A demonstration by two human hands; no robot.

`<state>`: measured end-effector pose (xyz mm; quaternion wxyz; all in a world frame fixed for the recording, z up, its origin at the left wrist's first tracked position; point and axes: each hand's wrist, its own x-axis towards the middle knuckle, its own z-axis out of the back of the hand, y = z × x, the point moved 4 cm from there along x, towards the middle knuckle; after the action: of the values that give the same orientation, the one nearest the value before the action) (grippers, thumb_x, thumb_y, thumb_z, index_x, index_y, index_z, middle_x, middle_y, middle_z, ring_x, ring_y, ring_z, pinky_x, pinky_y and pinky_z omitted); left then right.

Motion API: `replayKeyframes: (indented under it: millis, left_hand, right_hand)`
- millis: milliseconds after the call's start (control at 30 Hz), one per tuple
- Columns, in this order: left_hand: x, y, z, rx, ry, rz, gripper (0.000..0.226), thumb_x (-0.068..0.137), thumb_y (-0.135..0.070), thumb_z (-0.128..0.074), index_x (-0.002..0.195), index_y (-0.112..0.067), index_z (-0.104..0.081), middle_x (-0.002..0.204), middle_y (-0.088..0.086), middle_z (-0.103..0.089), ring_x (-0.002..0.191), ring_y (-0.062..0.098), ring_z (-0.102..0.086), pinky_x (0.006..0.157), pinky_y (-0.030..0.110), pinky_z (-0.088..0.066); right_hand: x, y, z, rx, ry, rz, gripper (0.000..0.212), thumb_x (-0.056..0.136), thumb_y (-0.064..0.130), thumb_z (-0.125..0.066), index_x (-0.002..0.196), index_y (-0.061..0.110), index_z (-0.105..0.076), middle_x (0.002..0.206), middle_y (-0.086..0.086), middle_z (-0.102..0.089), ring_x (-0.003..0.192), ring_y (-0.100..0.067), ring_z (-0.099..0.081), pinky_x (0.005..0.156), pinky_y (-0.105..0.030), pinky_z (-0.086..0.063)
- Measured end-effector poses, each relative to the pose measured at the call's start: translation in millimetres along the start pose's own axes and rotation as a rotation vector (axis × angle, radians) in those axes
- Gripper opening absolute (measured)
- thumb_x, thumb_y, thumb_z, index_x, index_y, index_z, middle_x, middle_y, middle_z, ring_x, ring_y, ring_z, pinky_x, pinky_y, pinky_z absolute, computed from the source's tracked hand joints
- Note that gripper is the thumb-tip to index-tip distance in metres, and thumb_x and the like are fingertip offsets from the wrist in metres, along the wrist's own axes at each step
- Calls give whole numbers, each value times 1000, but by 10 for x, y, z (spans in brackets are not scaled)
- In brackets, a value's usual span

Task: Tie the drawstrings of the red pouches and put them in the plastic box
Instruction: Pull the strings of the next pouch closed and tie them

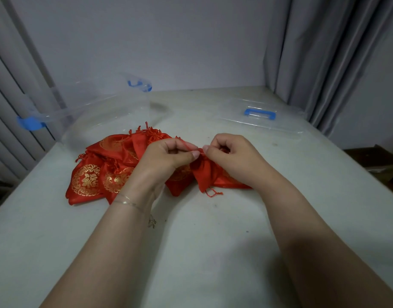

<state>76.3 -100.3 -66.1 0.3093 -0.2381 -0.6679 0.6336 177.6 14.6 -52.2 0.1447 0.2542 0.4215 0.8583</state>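
Observation:
A heap of red pouches [102, 172] with gold round patterns lies on the white table [191, 241], left of centre. One red pouch [205, 174] sits in front of both hands, its neck gathered. My left hand [169, 154] pinches a red drawstring [187, 146] of this pouch between thumb and fingers. My right hand [229, 152] pinches the other string end at the pouch's neck, fingertips almost touching the left thumb. A clear plastic box [64, 112] with blue clasps stands behind the heap at the back left.
The box's clear lid [260, 114] with a blue handle lies flat at the back right. Grey curtains hang at both sides, a pale wall behind. The table's right edge drops off beside a dark shelf.

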Motion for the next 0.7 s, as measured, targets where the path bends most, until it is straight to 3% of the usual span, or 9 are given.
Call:
replayKeyframes:
  millis: [100,200,300,467,600,700]
  left_hand:
    - [-12,-39,-13,31,46,-33,14,78,5,-68,76,-8,-65,69,5,-65,62,6,-62,63,14,-50]
    - [-29,-81,-37,43,74,-77,17,80,6,-66,78,-10,-62,66,2,-60,59,6,-58,59,14,-47]
    - [-34,-102,-35,90,48,-121,19,80,5,-66,77,-13,-61,69,0,-57,60,8,-53,56,16,-45]
    - [-32,-103,1,123,-16,-114,19,82,4,-65,79,-15,-61,74,-1,-53,60,6,-54,58,21,-49]
    - [-12,-37,50,133,-79,-52,19,83,4,-64,87,-14,-68,79,9,-62,69,14,-55,68,26,-49]
    - [2,-8,92,204,-117,-56,16,82,0,-66,85,-15,-71,80,12,-62,71,17,-53,73,33,-46]
  right_hand:
    - [1,-12,59,86,7,-34,7,87,20,-62,80,22,-63,72,14,-53,54,-5,-44,57,-18,-39]
    - [-2,-62,17,131,157,-83,16,92,16,-57,104,23,-65,76,15,-62,59,-8,-51,59,-18,-46]
    - [-6,-78,-43,168,242,-131,12,93,11,-56,94,17,-66,71,0,-61,58,-3,-54,59,-19,-50]
    - [35,-82,-26,105,111,-62,17,89,12,-62,76,23,-62,73,-10,-64,64,-11,-55,68,-32,-51]
    - [19,-6,-76,-38,30,127,12,86,13,-64,78,22,-63,78,7,-64,76,-5,-56,75,-23,-43]
    - [14,45,-120,-166,10,250,3,85,14,-62,83,15,-65,82,6,-61,81,-5,-52,74,-16,-39]
